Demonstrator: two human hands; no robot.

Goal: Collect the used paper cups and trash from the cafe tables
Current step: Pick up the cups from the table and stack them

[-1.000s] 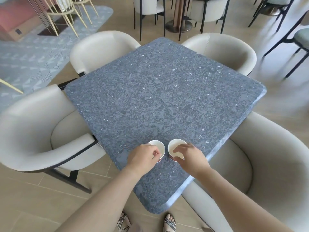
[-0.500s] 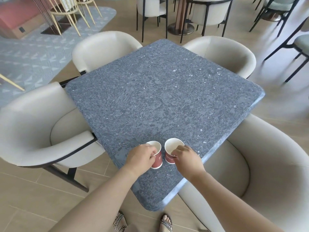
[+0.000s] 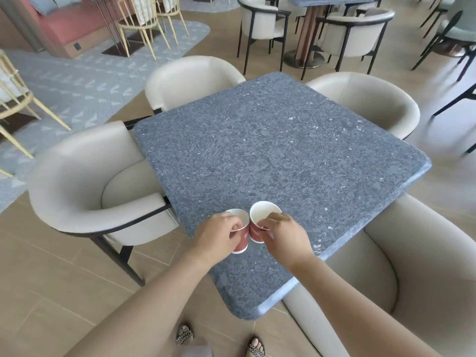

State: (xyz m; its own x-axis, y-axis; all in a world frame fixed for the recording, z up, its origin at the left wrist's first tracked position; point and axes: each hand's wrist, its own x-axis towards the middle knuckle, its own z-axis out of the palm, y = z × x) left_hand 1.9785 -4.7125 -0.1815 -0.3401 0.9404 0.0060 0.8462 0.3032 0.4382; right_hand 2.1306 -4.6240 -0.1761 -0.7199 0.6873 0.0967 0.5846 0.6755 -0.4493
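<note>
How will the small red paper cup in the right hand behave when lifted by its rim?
Probably very light: the small red paper cup shows a white inside, seemingly empty. Its thin rim may dent where the right hand pinches it. Narrower at the base, it might tip if pushed.

2 paper cups (image 3: 241,244) (image 3: 265,215), 2 hands (image 3: 219,238) (image 3: 286,235), 1 worktop (image 3: 283,150), 4 cream armchairs (image 3: 90,181) (image 3: 190,78) (image 3: 365,99) (image 3: 412,266).
One cup in each hand's fingers (image 3: 235,226); one armchair at each worktop side.
</note>
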